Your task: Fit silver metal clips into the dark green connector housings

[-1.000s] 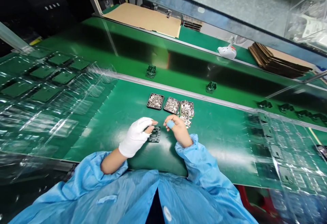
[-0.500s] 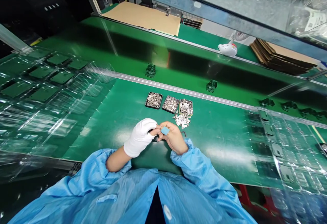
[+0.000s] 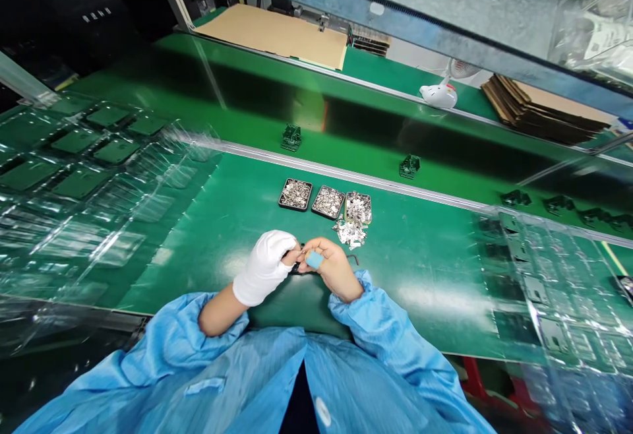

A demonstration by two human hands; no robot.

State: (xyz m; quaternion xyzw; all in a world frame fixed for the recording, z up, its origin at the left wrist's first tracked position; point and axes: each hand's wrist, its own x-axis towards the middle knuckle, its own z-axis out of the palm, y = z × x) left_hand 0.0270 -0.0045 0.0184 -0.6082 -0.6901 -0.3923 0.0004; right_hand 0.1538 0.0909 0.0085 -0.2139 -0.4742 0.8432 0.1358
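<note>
My left hand [image 3: 267, 266], in a white glove with bare fingertips, is closed at the middle of the green table [image 3: 405, 256]. My right hand [image 3: 331, 264] is bare, with a light blue wrap [image 3: 314, 260] on one digit, and its fingers are pinched together against the left fingertips. What the two hands grip between them is too small and hidden to make out. A dark object [image 3: 301, 270] shows just under the fingers. Beyond the hands lies a loose pile of small silvery metal pieces [image 3: 352, 233].
Three small trays [image 3: 295, 208] of metal parts stand behind the hands. Clear plastic trays lie at the left [image 3: 74, 183] and right [image 3: 568, 289]. Small green boards [image 3: 291, 137] stand on the strip behind the metal rail [image 3: 316, 169]. A shelf beam crosses above.
Both hands have shifted slightly left, and the right fingers have turned a little. More of the dark object beneath them shows.
</note>
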